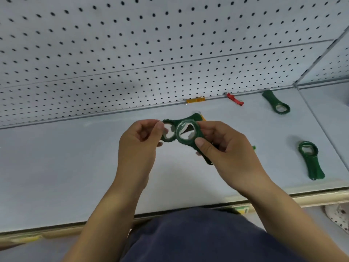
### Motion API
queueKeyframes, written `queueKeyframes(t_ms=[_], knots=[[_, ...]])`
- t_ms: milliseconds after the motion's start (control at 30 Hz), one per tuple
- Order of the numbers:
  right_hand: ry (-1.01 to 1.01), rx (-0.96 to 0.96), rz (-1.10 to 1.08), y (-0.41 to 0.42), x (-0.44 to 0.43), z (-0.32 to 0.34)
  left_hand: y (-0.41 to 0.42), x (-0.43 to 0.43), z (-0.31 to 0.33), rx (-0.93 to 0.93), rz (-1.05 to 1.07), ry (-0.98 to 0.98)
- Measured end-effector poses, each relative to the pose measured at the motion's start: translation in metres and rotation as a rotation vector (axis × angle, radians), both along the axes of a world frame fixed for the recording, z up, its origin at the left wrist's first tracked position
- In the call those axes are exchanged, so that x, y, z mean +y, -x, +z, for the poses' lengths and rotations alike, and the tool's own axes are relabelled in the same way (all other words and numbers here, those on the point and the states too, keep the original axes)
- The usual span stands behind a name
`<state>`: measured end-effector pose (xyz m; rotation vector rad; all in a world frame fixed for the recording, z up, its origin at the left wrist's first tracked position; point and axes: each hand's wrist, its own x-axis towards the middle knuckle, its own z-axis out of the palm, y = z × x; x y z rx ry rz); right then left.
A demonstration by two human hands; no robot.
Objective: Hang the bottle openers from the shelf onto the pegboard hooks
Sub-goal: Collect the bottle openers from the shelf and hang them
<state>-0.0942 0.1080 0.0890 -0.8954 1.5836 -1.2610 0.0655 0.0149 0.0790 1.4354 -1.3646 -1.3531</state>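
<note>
Above the middle of the shelf, the left hand pinches the ring of one green bottle opener with its fingers. The right hand grips a second opener. The two rings touch. On the right part of the shelf lie a nearer opener and a farther opener. Behind the shelf, the pegboard shows no hung opener, so the hanging seems not yet begun.

Your two forearms show bare along all their visible length. The nails on your left grip and right grip are cut short and plain. Below them you wear a dark navy-blue garment of soft, matte cloth.
</note>
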Motion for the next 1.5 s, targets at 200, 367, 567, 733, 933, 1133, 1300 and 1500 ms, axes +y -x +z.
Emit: queueKeyframes(t_ms=[200,367,567,733,933,1133,1300,1500], knots=[[0.049,-0.045,0.012,-0.061,-0.001,0.024,-0.069,0.000,0.025,0.147,0.103,-0.002],[0.140,-0.128,0.033,-0.129,-0.019,0.032,-0.141,-0.008,0.044,0.222,0.097,0.049],[0.225,-0.148,0.057,-0.233,-0.046,0.048,-0.243,-0.028,0.070,0.286,0.119,0.107],[0.285,-0.136,0.082,-0.313,-0.064,0.065,-0.320,-0.051,0.078,0.301,0.212,0.196],[0.366,-0.051,0.084,-0.390,-0.083,0.077,-0.395,-0.074,0.082,0.242,0.270,0.278],[0.542,-0.010,-0.004,-0.444,-0.099,0.098,-0.446,-0.085,0.102,0.188,0.245,0.388],[0.715,0.063,-0.002,-0.461,-0.101,0.125,-0.461,-0.090,0.113,0.184,0.193,0.474],[0.811,0.123,-0.080,-0.466,-0.102,0.146,-0.463,-0.094,0.122,0.217,0.161,0.529]])
